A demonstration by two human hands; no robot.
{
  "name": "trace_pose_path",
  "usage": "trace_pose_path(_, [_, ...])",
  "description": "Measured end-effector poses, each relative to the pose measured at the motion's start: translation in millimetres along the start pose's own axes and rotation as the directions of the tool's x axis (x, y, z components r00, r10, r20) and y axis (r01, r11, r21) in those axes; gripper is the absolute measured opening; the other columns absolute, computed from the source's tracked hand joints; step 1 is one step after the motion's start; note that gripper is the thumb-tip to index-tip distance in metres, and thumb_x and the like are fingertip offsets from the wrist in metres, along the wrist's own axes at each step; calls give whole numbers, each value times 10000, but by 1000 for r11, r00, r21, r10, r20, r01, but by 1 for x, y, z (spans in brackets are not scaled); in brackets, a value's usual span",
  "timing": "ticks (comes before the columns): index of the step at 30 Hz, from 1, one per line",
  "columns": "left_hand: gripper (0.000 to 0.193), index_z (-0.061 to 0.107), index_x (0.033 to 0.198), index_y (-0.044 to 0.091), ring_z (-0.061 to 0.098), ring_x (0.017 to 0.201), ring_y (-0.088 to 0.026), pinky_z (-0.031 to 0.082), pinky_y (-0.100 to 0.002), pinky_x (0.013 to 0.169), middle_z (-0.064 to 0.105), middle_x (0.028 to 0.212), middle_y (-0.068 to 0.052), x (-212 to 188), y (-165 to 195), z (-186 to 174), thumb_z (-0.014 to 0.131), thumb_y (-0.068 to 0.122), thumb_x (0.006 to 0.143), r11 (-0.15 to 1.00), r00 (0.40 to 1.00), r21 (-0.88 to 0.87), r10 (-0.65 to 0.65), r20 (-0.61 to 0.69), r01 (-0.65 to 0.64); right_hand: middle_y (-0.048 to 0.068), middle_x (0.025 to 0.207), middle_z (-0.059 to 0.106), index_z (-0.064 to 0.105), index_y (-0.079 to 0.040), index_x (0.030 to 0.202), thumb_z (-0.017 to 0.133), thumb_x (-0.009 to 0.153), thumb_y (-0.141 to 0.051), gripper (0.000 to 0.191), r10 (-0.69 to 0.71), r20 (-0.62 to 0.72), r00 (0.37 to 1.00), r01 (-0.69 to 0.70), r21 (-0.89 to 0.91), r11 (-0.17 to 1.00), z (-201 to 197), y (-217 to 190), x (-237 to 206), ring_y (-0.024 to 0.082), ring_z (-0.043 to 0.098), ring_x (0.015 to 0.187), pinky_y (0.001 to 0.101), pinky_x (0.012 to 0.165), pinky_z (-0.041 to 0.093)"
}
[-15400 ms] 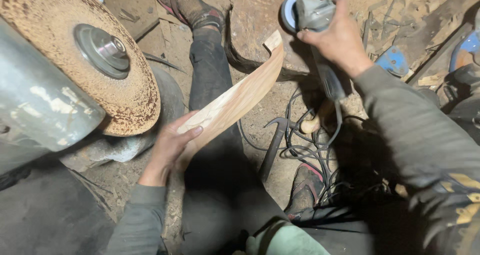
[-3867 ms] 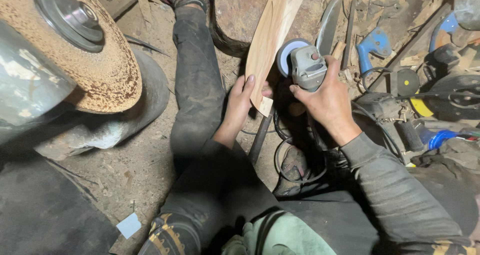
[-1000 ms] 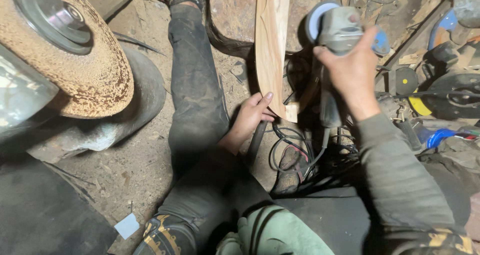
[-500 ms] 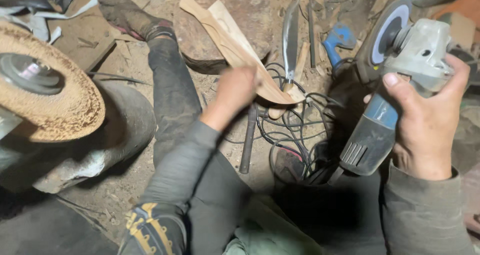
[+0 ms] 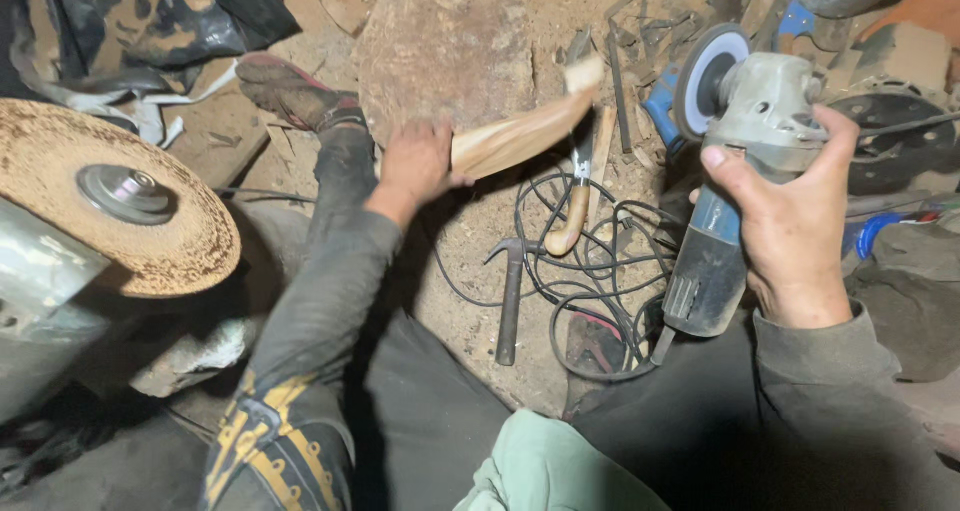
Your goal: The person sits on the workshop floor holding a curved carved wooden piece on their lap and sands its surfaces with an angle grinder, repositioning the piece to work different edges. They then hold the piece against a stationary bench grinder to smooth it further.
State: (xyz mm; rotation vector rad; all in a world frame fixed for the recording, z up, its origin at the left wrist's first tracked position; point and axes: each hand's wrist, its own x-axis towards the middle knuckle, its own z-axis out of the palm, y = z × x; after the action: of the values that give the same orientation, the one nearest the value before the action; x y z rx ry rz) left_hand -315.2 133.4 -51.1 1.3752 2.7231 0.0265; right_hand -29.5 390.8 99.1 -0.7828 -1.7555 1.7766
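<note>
While the left hand [image 5: 415, 163] grips the pale, part-shaped wooden blank [image 5: 520, 131], the right hand [image 5: 790, 221] clasps the angle grinder [image 5: 745, 161] (disc held clear of the blank), so shaping looks unfinished.

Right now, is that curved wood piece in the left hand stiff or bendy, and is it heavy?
Probably stiff: the wood piece juts out past the left hand without sagging. Likely light, since one hand holds it by one end. It looks thin and dusty, so it might slip or crack if forced.
</note>
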Motion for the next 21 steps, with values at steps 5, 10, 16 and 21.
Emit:
trace_pose_path(5, [782, 574, 1290, -48, 704, 956, -354, 581, -447, 793, 691, 1079, -233, -24, 31, 13, 850, 471, 774, 867, 958, -411, -234, 164, 282, 187, 1343, 608, 324, 7, 1472, 854, 1017, -88, 706, -238, 105, 966, 260, -415, 872, -2, 9, 3, 204, 639, 1209, 341, 1048, 544])
trace_pose_path(10, [637, 634, 1291, -36, 709, 1101, -237, 523, -368, 958, 754, 1165, -157, -75, 41, 15, 812, 357, 822, 238, 945, -925, -212, 248, 296, 216, 1354, 591, 340, 5, 1464, 904, 960, -121, 767, -310, 248, 918, 395, -505, 767, 30, 25, -3, 273, 625, 1233, 386, 1120, 524])
trace_pose_path(16, [565, 581, 1325, -59, 686, 1111, -250, 518, -349, 976, 735, 1201, -177, -103, 22, 42, 725, 308, 919, 13, 921, -962, -292, 259, 274, 229, 1209, 701, 383, -78, 1455, 911, 802, -291, 866, -42, 301, 953, 233, -636, 736, 93, 53, -21, 350, 729, 1123, 437, 942, 571])
trace_pose_path(21, [552, 552, 1340, -50, 670, 1164, -277, 498, -363, 1002, 702, 1239, -209, -107, 10, 74, 666, 339, 966, 63, 880, -944, -384, 277, 325, 289, 1101, 701, 351, -72, 1431, 894, 755, -375, 919, 92, 324, 941, 208, -773, 600, 148, 88, -23, 469, 705, 988, 504, 837, 559])
